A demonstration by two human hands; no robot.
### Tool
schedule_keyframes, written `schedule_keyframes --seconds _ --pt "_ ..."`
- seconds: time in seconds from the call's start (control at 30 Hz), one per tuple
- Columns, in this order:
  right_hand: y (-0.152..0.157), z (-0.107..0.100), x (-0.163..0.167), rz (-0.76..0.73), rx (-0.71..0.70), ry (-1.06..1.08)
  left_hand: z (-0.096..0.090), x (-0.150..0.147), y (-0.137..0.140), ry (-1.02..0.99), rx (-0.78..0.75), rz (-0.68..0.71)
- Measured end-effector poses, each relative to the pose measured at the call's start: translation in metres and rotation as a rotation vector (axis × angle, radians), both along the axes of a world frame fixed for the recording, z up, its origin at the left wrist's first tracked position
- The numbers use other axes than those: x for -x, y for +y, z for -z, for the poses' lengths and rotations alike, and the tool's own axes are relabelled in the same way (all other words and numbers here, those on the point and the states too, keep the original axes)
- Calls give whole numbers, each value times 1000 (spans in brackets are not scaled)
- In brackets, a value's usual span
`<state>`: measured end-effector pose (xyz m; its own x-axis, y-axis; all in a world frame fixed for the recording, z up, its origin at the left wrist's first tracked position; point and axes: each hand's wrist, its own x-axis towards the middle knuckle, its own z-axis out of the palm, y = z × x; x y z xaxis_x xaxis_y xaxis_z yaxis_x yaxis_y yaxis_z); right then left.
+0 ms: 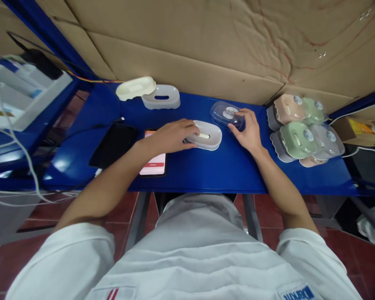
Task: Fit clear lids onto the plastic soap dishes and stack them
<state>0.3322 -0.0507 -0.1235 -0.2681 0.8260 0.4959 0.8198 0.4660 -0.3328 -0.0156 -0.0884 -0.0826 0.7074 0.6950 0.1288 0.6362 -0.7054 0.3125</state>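
Observation:
My left hand (186, 135) grips the left end of a pale grey oval soap dish (215, 136), which lies on the blue table. A cream piece shows in the slot in the dish's middle. My right hand (248, 130) holds the right end of a clear plastic lid (220, 113) bearing a round label, just behind and to the right of the dish. The thumb is at its front edge and the fingers are over its far side. At the back left, a cream oval tray (136, 88) leans on another grey oval dish (162, 101) with a dark slot.
Several lidded dishes (300, 139) in green, grey and peach are stacked at the right. Left of my hands are a lit phone (153, 164) and a black tablet-like slab (114, 143). Cardboard (175, 46) walls the back; cables (28, 154) hang at the left.

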Motion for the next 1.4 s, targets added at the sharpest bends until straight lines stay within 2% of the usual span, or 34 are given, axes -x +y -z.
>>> schedule_keyframes --seconds 0.23,0.37,0.47,0.7,0.97,1.17,1.33,1.4 --pt "-38 -11 38 -294 16 -3 0 6 5 -210 -84 -19" --pt "-49 -14 48 -361 117 -141 2 10 7 -150 9 -13" --pt "-48 -15 46 -393 135 -249 4 10 8 -149 23 -9" --pt "-49 -10 43 -375 67 -290 5 7 8 -126 -79 15" --pt "-58 -5 48 -306 46 -340 12 9 13 -182 -31 49" --pt "-55 -1 51 -296 35 -286 14 10 16 -197 -23 38" --pt "-49 -6 50 -335 26 -233 6 8 8 -214 -4 29" --pt "-43 -14 41 -286 -18 -222 1 8 4 -229 -31 -3"
